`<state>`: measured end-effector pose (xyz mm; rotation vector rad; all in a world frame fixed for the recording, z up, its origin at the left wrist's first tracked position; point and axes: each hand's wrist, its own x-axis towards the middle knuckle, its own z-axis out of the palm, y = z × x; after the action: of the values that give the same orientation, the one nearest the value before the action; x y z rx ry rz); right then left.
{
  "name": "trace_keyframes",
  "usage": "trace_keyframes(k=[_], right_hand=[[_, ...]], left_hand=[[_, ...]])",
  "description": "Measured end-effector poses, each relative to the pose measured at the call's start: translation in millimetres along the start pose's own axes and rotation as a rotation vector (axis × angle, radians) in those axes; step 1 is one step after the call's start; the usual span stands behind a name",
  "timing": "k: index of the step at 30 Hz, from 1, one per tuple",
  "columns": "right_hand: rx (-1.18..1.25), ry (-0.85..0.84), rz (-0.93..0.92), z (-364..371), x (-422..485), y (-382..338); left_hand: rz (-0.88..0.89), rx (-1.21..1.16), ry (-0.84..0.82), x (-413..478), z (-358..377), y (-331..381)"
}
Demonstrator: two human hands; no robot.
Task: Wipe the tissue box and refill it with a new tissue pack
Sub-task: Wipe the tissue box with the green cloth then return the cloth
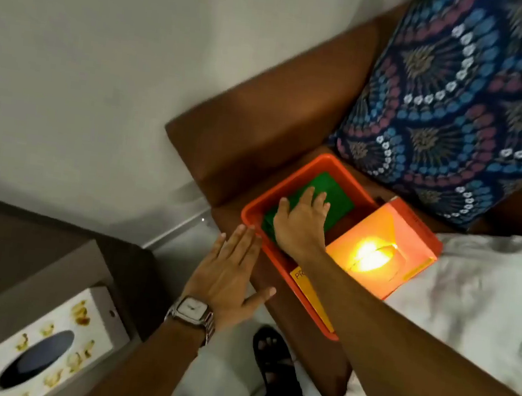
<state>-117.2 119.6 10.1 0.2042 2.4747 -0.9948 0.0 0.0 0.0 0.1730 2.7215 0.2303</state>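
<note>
Your right hand [300,223] has its fingers spread flat on the green cloth [335,195] inside the orange bin [252,219], left hand [228,275] open just outside the rim, so pinch that cloth up cleanly, since the tissue box [40,351] sits well behind your fingers.
</note>
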Motion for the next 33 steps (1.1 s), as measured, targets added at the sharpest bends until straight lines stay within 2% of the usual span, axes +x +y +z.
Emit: trace_keyframes(k=[3, 8, 16, 18, 21, 27, 33], right_hand=[[-0.149, 0.045, 0.073, 18.2, 36.6, 7.3], [-0.264, 0.078, 0.244, 47.3, 70.9, 25.1], [-0.326, 0.423, 0.189, 89.0, 77.5, 43.5], [-0.311, 0.46, 0.181, 90.9, 79.7, 43.6], [-0.16, 0.51, 0.187, 81.2, 82.2, 43.4], [0.433, 0.695, 0.232, 50.1, 51.8, 14.3], [0.66, 0.539, -0.136, 56.5, -37.3, -29.1]], left_hand=[[0.002, 0.033, 0.005, 17.5, 23.0, -10.3], [-0.003, -0.014, 0.018, 19.0, 44.7, -11.6], [-0.004, -0.136, 0.058, 18.4, 48.2, -11.3], [-0.006, -0.145, 0.056, 18.1, 48.4, -12.2], [-0.011, -0.174, 0.027, 19.1, 47.2, -13.2], [-0.039, -0.192, 0.049, 9.3, 35.2, -16.0], [-0.169, -0.196, 0.106, -49.8, 39.6, -60.8]])
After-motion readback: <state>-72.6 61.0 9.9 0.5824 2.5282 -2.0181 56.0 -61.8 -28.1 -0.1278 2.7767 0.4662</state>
